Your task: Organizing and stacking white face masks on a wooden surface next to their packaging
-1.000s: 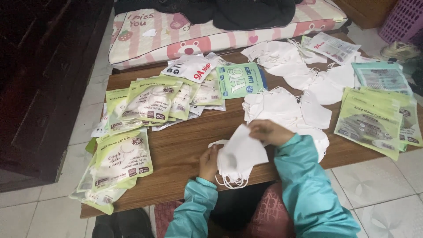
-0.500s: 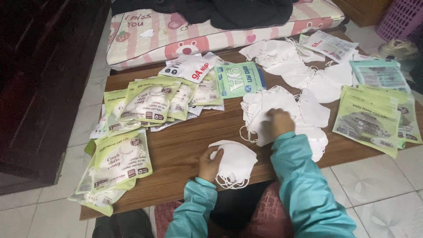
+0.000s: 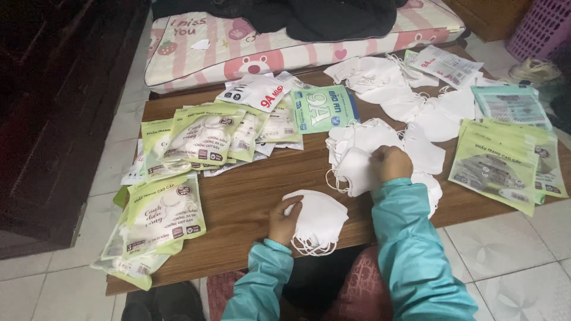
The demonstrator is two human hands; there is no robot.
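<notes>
While masks are being stacked, plenty are left loose on the table (image 3: 250, 196).
A small stack (image 3: 318, 221) is gripped by the left hand (image 3: 284, 219); one mask (image 3: 355, 171) is pinched off the pile (image 3: 416, 116) by the right hand (image 3: 391, 162).

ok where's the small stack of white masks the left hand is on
In the head view, the stack of masks lies at the table's near edge, under the left hand.

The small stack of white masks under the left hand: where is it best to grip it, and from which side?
Probably by the folded left edge, where the left hand already rests on the stack of white masks. Come from the left, pinching all layers together. The ear loops hang loose at the near edge over the table, so gripping there would likely separate them.
</notes>
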